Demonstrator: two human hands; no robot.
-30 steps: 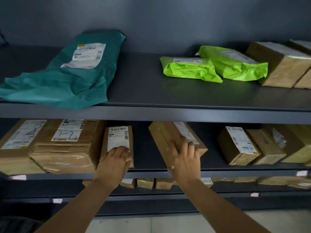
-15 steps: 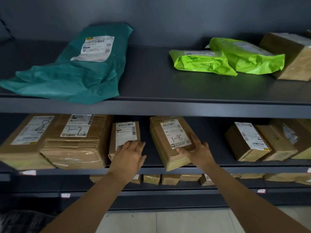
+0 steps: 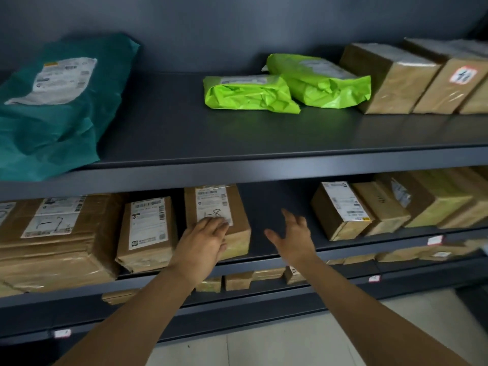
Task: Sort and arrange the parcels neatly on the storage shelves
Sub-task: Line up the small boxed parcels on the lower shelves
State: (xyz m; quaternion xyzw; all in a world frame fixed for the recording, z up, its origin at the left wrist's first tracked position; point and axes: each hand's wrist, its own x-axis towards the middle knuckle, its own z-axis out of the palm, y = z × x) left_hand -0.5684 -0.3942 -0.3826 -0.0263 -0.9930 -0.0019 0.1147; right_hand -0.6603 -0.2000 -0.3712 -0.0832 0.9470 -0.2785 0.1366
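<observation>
- Back wall (image 3: 237, 27): dark grey, plain, matte, fills the top of view.
- Floor (image 3: 290, 344): pale tiles with thin grout lines, bottom of view.
- Dark speck (image 3: 188, 346): on a floor tile, too small to identify.
- Small white-and-red tag (image 3: 435, 240): right side, print unreadable.
- Second tag (image 3: 374, 278): lower, a little to the left of the first.
- Third tag (image 3: 62, 333): low left, well apart from the other two.
</observation>
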